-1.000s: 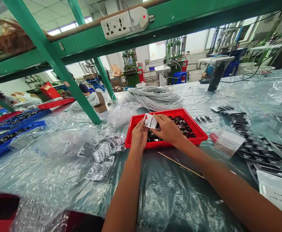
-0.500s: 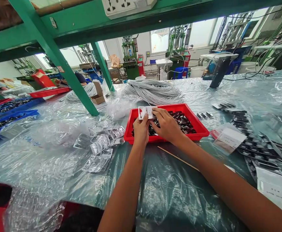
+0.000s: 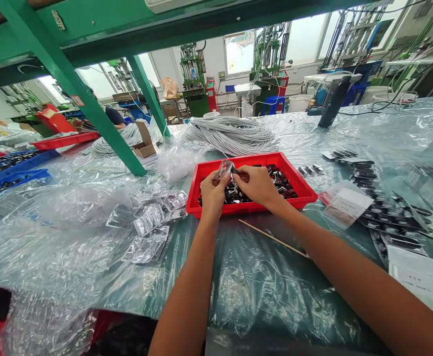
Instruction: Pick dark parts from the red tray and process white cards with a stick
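Pinched in my left hand is a small clear plastic bag, tilted up above the red tray. My right hand is closed, its thumb and fingers meeting the bag's right edge. A small dark piece shows at the right fingertips, partly hidden by the bag and fingers. Under both hands the tray holds many small black parts with shiny metal ends.
Filled clear packets lie left of the tray. To the right are rows of black parts and labelled bags. A thin wooden stick lies in front. Coiled grey cable sits behind; a green post stands left.
The bag has gone from flat and facing me to tilted and bunched between my hands. A dark piece now shows at my right fingertips. The view has shifted slightly.
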Demonstrator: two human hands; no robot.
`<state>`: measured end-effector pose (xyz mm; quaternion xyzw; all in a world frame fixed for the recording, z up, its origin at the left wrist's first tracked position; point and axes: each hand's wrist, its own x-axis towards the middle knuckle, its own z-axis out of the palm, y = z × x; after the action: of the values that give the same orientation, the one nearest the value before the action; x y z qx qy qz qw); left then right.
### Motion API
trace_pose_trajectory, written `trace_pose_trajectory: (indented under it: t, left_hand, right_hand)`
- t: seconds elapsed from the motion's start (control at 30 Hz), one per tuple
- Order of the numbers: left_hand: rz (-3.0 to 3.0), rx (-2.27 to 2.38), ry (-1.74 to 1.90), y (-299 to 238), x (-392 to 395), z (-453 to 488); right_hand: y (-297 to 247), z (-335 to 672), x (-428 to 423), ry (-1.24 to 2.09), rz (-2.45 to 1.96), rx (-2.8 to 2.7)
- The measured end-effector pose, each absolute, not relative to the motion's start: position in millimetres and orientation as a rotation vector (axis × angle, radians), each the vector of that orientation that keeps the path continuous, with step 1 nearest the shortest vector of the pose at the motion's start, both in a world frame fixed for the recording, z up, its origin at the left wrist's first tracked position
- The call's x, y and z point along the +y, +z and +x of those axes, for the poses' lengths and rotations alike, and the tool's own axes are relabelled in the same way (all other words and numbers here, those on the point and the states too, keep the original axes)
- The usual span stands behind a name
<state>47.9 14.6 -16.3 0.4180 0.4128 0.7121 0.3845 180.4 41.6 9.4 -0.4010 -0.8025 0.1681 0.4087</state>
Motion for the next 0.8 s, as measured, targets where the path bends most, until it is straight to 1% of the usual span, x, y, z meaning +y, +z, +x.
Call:
trace_pose_trajectory:
  t: [0.07,0.17,0.27,0.33,0.4,0.47,0.6,0.8]
  left_hand:
    - [1.047,1.121,1.859,-18.5,16.8,47.3]
    - [0.838,1.218,1.961,-19.3,22.7,40.1]
    - [0.594,1.160,1.988,-15.1,25.6,31.9]
    - [0.558,1.016,1.933,-10.2,24.0,31.2]
    - [0.581,0.874,1.854,-5.7,20.1,34.8]
    - [0.628,0.791,1.784,-3.0,15.5,40.5]
    - [0.730,0.791,1.743,-3.1,10.1,48.6]
    - [0.742,0.828,1.823,-6.2,12.2,46.0]
  right_hand:
    - [13.6,183.0,42.0,0.428,-1.087,-2.060]
    - [18.6,188.7,43.1,0.471,-1.206,-2.109]
    - [18.2,191.8,44.1,0.291,-1.305,-2.108]
    - [14.2,190.4,44.4,0.164,-1.154,-2.128]
    - [8.4,187.0,44.7,0.151,-0.903,-2.163]
    - [3.0,183.6,45.0,0.176,-0.749,-2.189]
    - [-3.3,180.5,45.0,0.148,-0.712,-2.178]
    - [-7.8,176.5,43.5,0.159,-0.691,-2.107]
